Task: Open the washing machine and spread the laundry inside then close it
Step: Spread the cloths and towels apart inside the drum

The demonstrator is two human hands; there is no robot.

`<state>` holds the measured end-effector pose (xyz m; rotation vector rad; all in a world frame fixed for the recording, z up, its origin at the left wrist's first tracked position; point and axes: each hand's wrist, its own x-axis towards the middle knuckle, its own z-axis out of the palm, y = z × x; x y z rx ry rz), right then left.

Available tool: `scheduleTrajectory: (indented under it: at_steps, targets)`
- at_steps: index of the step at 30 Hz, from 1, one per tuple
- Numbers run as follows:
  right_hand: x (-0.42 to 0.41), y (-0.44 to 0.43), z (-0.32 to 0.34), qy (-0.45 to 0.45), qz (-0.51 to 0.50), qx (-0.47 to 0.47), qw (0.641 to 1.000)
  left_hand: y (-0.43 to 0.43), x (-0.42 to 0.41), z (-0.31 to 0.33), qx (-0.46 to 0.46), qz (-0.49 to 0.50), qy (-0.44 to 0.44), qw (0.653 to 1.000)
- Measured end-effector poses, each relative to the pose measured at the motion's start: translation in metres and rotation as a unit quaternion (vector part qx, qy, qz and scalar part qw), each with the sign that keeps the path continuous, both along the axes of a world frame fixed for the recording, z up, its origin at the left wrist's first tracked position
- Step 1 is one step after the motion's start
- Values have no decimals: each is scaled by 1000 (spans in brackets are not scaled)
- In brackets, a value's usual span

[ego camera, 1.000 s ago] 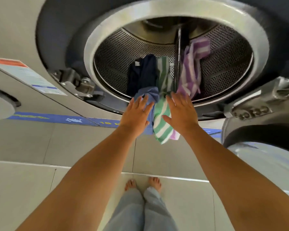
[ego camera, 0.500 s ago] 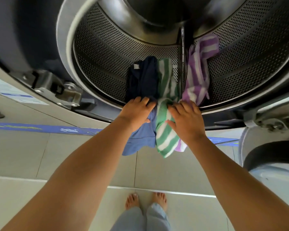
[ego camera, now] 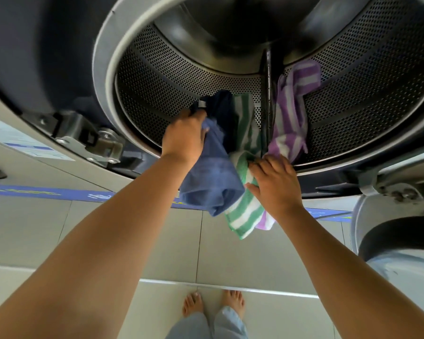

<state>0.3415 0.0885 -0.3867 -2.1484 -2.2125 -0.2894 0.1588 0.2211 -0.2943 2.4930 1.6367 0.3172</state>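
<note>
The washing machine stands open, its perforated steel drum (ego camera: 181,77) filling the top of the view. A blue cloth (ego camera: 211,177) hangs over the drum's front rim, with a dark navy garment (ego camera: 224,111) behind it. My left hand (ego camera: 185,137) is shut on the blue cloth at the rim. Beside it lies a green and white striped towel (ego camera: 245,209), which my right hand (ego camera: 274,184) grips where it drapes out of the opening. A purple and white striped towel (ego camera: 291,111) rests against the drum's paddle, right of the green one.
The open door (ego camera: 397,241) hangs at the right, its hinge (ego camera: 406,187) above it. A latch bracket (ego camera: 93,140) sits left of the opening. The grey tiled floor (ego camera: 34,228) carries a blue strip, and my bare feet (ego camera: 213,304) stand below.
I have leaned closer, so the drum looks larger. My left hand has reached further in and closed on the blue cloth. My right hand has closed on the green striped towel.
</note>
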Motion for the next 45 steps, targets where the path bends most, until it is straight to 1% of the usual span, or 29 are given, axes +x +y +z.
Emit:
scheduleTrajectory:
  at_steps: [2, 3, 4, 6, 7, 8, 9, 11, 12, 13, 14, 15, 16, 17, 19, 20, 21, 22, 24, 26, 28, 30, 32, 35, 37, 39, 42, 43, 45]
  targets:
    - [-1, 0, 1, 2, -1, 10, 1000, 8, 7, 16, -1, 95, -69, 993]
    - [-1, 0, 1, 3, -1, 13, 1000, 14, 10, 24, -11, 152, -124, 981]
    - [-1, 0, 1, 5, 0, 14, 1000, 22, 14, 31, -27, 210, -191, 959]
    - [-1, -1, 1, 9, 2, 14, 1000, 40, 19, 41, -62, 298, -342, 889]
    - [-1, -1, 1, 10, 3, 13, 1000, 46, 22, 44, -62, 316, -402, 857]
    - [-1, -1, 2, 11, 3, 11, 1000, 49, 24, 45, -45, 322, -429, 843]
    - [-1, -1, 2, 11, 2, 8, 1000, 49, 26, 44, -21, 318, -424, 848]
    - [-1, -1, 4, 12, 0, 2, 1000, 42, 26, 34, 21, 283, -366, 886]
    - [-1, -1, 4, 13, 0, -1, 1000, 40, 25, 25, 8, 258, -309, 915]
    - [-1, -1, 5, 12, -1, -4, 1000, 37, 24, 13, -30, 231, -226, 946]
    - [-2, -2, 5, 13, -2, -8, 1000, 33, 22, 1, -85, 202, -129, 967]
    - [-2, -1, 5, 15, -2, -9, 1000, 29, 20, -8, -141, 174, -44, 974]
    - [-2, -2, 6, 16, -4, -11, 1000, 23, 20, -13, -188, 145, 18, 971]
    - [-2, -2, 8, 18, -8, -15, 1000, 16, 22, -18, -214, 99, 62, 970]
    - [-3, -1, 13, 17, -29, -31, 999, 0, 28, -27, -216, -51, 110, 969]
    - [-2, -1, 17, 14, -48, -44, 998, -9, 32, -30, -217, -123, 124, 960]
    - [0, 0, 21, 9, -71, -63, 995, -17, 35, -36, -225, -178, 131, 949]
    - [1, 2, 26, 3, -92, -89, 992, -23, 37, -41, -234, -211, 137, 939]
    - [4, 6, 36, -12, -110, -156, 982, -35, 40, -55, -241, -238, 130, 932]
    - [5, 11, 43, -12, -109, -226, 968, -45, 43, -67, -226, -241, 111, 937]
    - [7, 13, 48, -14, -111, -259, 959, -50, 45, -70, -184, -220, 107, 952]
    - [11, 12, 47, -7, -101, -245, 964, -52, 44, -66, -144, -204, 124, 960]
    - [15, 9, 44, 4, -82, -201, 976, -52, 42, -60, -106, -209, 128, 964]
    - [19, 9, 43, 31, -68, -164, 984, -49, 35, -53, -48, -210, 100, 971]
    - [19, 10, 45, 46, -65, -158, 984, -45, 29, -47, -30, -187, 71, 979]
    - [20, 12, 49, 65, -62, -160, 983, -37, 23, -39, -14, -138, 34, 990]
    - [20, 15, 58, 107, -81, -159, 978, -22, 19, -23, 12, -30, -37, 999]
    - [19, 16, 62, 126, -100, -135, 978, -17, 18, -16, 17, 6, -57, 998]
    - [16, 21, 76, 158, -141, -37, 977, -6, 17, -5, 30, 62, -89, 994]
